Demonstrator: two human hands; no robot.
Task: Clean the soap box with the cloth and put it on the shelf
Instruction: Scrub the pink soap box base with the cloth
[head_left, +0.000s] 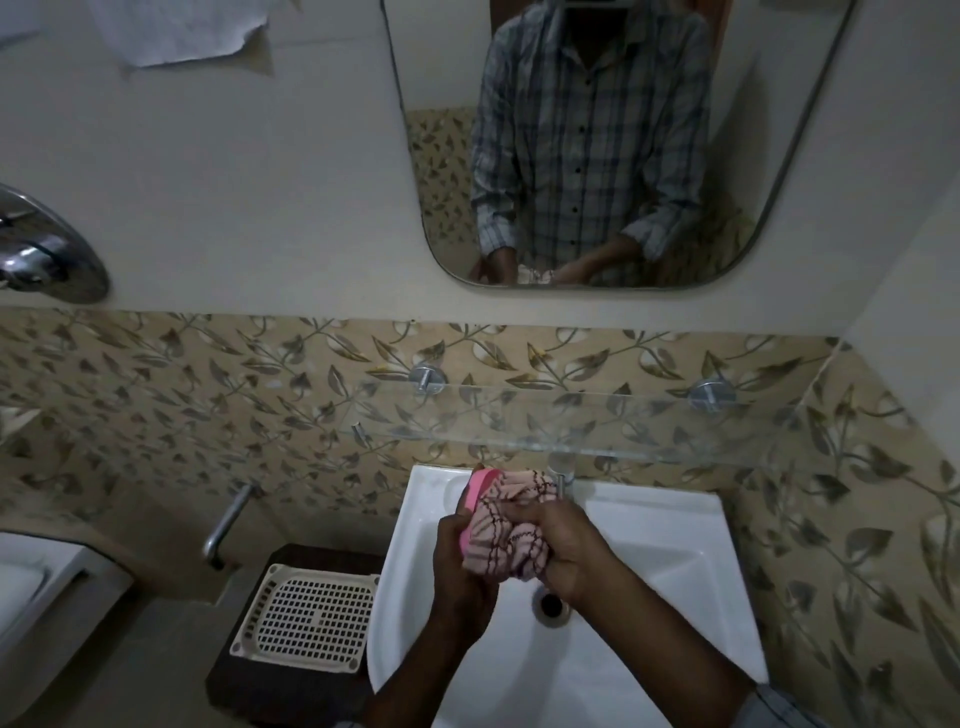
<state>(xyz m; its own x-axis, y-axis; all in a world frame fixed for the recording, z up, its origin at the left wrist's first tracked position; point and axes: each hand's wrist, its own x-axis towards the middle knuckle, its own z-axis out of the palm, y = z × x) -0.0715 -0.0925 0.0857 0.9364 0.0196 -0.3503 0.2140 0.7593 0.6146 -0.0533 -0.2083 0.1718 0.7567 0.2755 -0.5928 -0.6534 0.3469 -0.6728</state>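
Note:
Over the white sink (675, 582) my left hand (460, 566) grips a pink soap box (478, 493), of which only the upper rim and one side show. My right hand (563, 551) presses a bunched pink cloth with dark stripes (511, 535) against the box, covering most of it. The glass shelf (649, 421) hangs on two metal pegs on the leaf-patterned tiles, just above and behind my hands, with nothing on it.
A tap (563, 470) stands at the back of the sink, right behind the cloth. A cream perforated tray (311, 618) lies on a dark stand left of the sink. A mirror (597, 156) hangs above the shelf. A chrome lever (226, 525) sticks out of the left wall.

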